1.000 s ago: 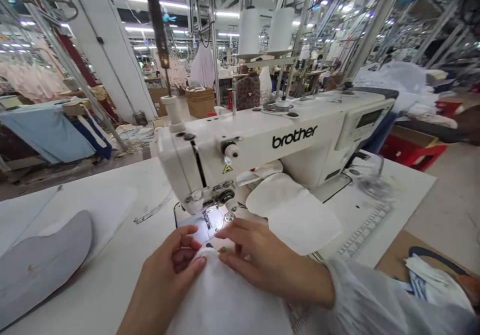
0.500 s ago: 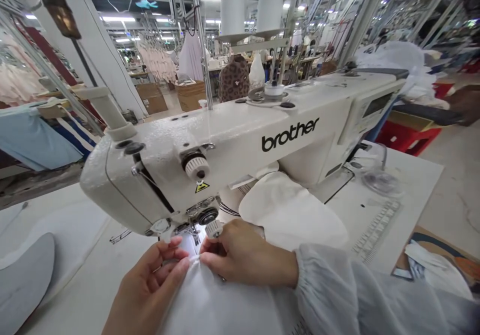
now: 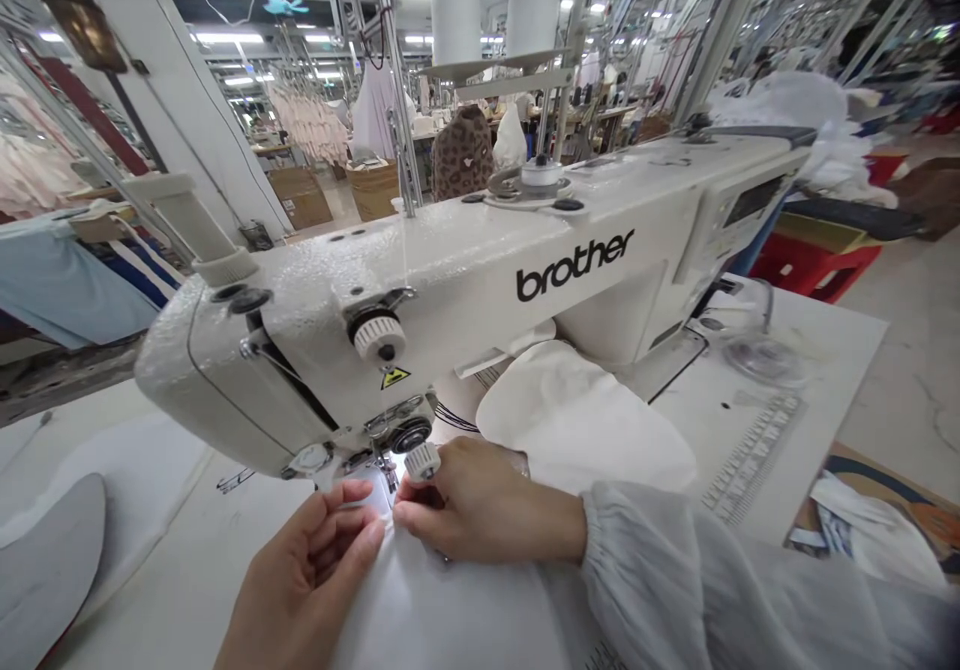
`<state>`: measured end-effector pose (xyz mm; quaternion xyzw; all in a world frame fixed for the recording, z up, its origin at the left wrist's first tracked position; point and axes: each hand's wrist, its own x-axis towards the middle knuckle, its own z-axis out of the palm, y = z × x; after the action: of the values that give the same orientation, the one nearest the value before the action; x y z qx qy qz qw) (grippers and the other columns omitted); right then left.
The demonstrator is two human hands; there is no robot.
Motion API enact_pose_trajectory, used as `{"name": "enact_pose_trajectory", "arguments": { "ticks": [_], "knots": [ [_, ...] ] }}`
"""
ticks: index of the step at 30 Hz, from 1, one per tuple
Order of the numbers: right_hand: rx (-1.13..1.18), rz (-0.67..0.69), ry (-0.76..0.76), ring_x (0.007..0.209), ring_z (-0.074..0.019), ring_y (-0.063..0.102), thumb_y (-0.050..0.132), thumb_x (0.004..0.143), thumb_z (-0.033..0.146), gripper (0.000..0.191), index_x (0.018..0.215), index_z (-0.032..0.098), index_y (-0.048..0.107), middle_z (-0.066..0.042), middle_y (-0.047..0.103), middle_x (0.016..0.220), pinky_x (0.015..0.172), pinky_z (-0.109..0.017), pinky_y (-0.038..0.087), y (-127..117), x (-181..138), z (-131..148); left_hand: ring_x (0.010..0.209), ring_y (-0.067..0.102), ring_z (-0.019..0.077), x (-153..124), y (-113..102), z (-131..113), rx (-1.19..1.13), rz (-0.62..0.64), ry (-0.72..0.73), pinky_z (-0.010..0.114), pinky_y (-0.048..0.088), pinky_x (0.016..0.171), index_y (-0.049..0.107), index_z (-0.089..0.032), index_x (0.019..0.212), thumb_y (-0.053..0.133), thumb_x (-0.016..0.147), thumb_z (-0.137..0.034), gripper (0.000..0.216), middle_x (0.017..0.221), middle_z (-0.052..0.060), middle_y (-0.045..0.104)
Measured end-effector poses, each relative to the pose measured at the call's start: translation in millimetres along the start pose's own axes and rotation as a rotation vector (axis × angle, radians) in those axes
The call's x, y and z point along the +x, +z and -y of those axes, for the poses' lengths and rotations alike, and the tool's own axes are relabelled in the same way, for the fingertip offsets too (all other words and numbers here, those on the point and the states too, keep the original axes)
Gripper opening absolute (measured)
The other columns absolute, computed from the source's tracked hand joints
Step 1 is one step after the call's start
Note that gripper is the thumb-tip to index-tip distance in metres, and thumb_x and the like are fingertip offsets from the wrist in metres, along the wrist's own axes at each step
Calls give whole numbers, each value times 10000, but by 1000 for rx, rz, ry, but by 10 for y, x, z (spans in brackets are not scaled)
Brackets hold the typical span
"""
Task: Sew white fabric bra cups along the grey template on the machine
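A white sewing machine [image 3: 465,280] marked "brother" stands in front of me, its presser foot [image 3: 388,474] lit from behind. White fabric [image 3: 450,610] hangs toward me from just in front of the foot. My left hand [image 3: 315,560] pinches the fabric's top edge between thumb and fingers, left of the foot. Close beside it, my right hand [image 3: 480,505] grips the same edge, with its fingertips turned down and partly hidden. A rounded white fabric piece [image 3: 585,420] lies under the machine's arm, behind my right hand.
A grey curved template [image 3: 52,560] lies at the left on the white table [image 3: 195,570]. A clear ruler [image 3: 754,455] and a clear round dish [image 3: 765,358] are on the right. Thread cones [image 3: 456,10] stand above the machine. A red stool [image 3: 817,265] is beyond the table.
The view has shifted slightly, so the machine sits a little further left. The bunched fabric edge between my hands looks flatter, and my left fingertips have come closer to the right ones.
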<state>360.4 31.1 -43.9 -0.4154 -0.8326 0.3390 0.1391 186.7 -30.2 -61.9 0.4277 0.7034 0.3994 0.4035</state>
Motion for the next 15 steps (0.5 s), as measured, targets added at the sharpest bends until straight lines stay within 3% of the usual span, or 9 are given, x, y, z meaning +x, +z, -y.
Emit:
{"name": "enact_pose_trajectory", "arguments": {
  "ticks": [7, 11, 15],
  "knots": [
    [-8, -1, -12, 486, -70, 341, 541, 847, 267, 237, 634, 179, 596, 65, 389, 512, 507, -200, 244, -12, 3, -14, 915, 705, 220, 134, -160, 90, 3, 133, -93, 221, 575, 745, 646, -200, 996, 789, 567, -592, 598, 893, 48, 749],
    [-14, 2, -11, 490, -72, 359, 536, 888, 306, 287, 638, 183, 606, 62, 399, 509, 528, -206, 251, -13, 6, -13, 816, 712, 212, 113, -104, 34, 22, 85, -81, 218, 572, 671, 659, -192, 1012, 776, 559, -616, 631, 822, 35, 752],
    [-36, 14, -8, 498, -77, 351, 524, 897, 323, 283, 674, 185, 632, 53, 431, 531, 537, -215, 249, -16, 6, -3, 745, 696, 170, 24, 10, -41, 25, -2, -13, 190, 549, 695, 652, -181, 994, 760, 560, -615, 623, 735, 6, 732]
  ]
}}
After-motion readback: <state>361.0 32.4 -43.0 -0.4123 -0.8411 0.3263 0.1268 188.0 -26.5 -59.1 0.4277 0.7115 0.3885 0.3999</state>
